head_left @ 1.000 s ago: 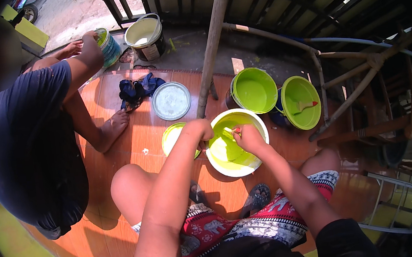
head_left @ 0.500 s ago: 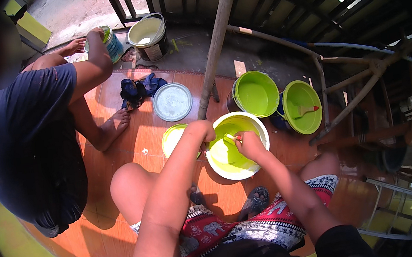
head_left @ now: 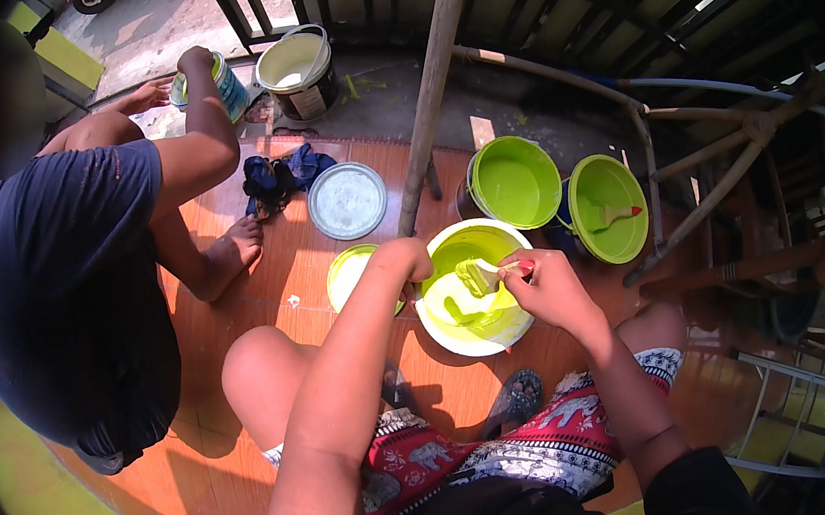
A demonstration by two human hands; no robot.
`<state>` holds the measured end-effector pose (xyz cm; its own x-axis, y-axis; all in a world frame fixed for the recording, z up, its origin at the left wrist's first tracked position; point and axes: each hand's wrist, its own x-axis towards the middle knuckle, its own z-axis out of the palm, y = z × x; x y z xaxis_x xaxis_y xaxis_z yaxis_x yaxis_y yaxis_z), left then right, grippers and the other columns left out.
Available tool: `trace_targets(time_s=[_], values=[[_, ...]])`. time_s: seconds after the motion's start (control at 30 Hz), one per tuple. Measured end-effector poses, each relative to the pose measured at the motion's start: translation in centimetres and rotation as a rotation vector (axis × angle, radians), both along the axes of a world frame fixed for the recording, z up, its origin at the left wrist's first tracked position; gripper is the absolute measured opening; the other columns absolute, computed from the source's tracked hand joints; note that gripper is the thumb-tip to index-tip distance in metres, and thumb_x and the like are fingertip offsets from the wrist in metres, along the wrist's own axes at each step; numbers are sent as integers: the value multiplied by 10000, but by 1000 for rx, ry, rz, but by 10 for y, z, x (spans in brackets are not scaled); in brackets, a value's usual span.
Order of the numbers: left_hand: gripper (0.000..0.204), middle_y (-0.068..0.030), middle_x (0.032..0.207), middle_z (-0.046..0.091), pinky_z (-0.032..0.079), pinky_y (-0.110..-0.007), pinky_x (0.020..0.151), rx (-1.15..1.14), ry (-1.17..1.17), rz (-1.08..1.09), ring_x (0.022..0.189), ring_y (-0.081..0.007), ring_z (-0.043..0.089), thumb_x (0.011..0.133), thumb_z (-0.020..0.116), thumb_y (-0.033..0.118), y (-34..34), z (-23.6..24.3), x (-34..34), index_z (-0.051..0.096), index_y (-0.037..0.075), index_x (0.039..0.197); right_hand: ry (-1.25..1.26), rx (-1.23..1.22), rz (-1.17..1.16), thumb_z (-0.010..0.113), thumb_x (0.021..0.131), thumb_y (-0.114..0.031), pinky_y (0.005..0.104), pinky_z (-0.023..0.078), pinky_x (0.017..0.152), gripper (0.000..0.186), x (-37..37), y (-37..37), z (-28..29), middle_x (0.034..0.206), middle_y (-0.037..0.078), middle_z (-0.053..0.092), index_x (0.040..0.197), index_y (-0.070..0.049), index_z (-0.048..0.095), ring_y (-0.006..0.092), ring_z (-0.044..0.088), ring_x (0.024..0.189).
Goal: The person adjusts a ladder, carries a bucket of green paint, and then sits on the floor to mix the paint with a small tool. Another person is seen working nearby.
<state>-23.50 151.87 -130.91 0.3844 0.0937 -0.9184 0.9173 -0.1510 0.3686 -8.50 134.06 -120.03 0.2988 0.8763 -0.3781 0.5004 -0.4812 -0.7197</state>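
A white bucket (head_left: 480, 347) with lime-green paint inside stands between my feet. My left hand (head_left: 409, 261) is closed on its left rim; the fingertips are partly hidden. Over the bucket's right side, my right hand (head_left: 547, 289) grips the red-ended handle of a paintbrush (head_left: 480, 276). The brush's bristles are coated in green paint and hang inside the bucket, above a pool of paint. Just left of the bucket, partly behind my left forearm, lies a lid or shallow container (head_left: 347, 272) smeared with green.
Two green-coated buckets (head_left: 516, 182) (head_left: 592, 247) stand beyond mine; the right one holds another brush (head_left: 617, 216). A grey lid (head_left: 347, 201) and dark cloth (head_left: 285, 177) lie on the tiles. A wooden pole (head_left: 435, 84) rises close by. Another person (head_left: 63, 284) crouches left, hands at a blue pail (head_left: 232, 91).
My right hand has moved right and lifted the paintbrush, so its green bristles now show above the paint. My left hand stays at the rim. The other person's arm has shifted slightly.
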Motion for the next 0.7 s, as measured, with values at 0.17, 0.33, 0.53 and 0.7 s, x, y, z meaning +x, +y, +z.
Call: trace_targets(time_s=[0.17, 0.33, 0.53, 0.7], values=[[270, -181, 839, 733, 591, -369, 595, -6, 20, 3, 680, -232, 725, 888, 442, 19, 1, 0, 2, 684, -77, 956, 102, 130, -62, 639, 907, -66, 243, 473, 673, 164, 22, -11, 109, 823, 57, 693, 1012, 42, 702, 65, 590, 759], [265, -184, 848, 733, 589, -374, 600, -32, 22, 17, 687, -241, 727, 887, 448, 20, 2, -5, 2, 683, -77, 962, 110, 208, -155, 636, 934, -103, 212, 431, 638, 159, 48, 1, 162, 798, 11, 652, 1004, 24, 702, 50, 545, 708], [271, -177, 832, 734, 585, -383, 605, -6, 37, 21, 686, -247, 726, 876, 445, 18, 2, -14, 4, 682, -78, 965, 34, 222, -169, 651, 930, -173, 220, 404, 527, 181, 108, 41, 105, 691, -5, 624, 954, -7, 719, 41, 525, 597], [270, -181, 815, 730, 582, -387, 595, 9, 52, -4, 670, -247, 723, 867, 450, 22, 3, -17, 7, 680, -85, 959, -194, 83, -130, 657, 881, -200, 313, 473, 574, 219, 141, 83, -28, 711, 98, 677, 940, 0, 726, 170, 627, 621]])
